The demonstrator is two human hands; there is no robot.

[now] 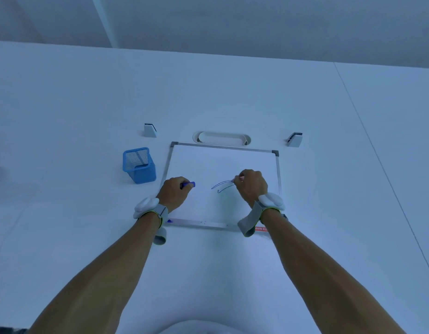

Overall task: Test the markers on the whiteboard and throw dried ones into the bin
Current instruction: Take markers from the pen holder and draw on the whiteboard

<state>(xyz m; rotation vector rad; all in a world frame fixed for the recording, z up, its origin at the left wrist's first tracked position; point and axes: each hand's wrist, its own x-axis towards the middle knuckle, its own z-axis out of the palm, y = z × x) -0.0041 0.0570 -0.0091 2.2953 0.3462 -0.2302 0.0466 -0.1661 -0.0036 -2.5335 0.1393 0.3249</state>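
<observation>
A framed whiteboard (223,162) lies flat on the white table in front of me. My right hand (252,185) is closed on a marker (240,178), mostly hidden in my fingers, with its tip touching the board at the end of a blue scribble (221,186). My left hand (176,191) rests on the board's left part and grips a blue marker cap (189,184). A blue mesh bin (139,165) stands upright just left of the board. Another marker (196,222), white with a blue end, lies along the board's near edge.
A white oval tray (221,139) sits just behind the board. Two small white stands (150,130) (295,139) flank it at the back. Both wrists wear grey bands with white pods. The table's far edge meets a wall.
</observation>
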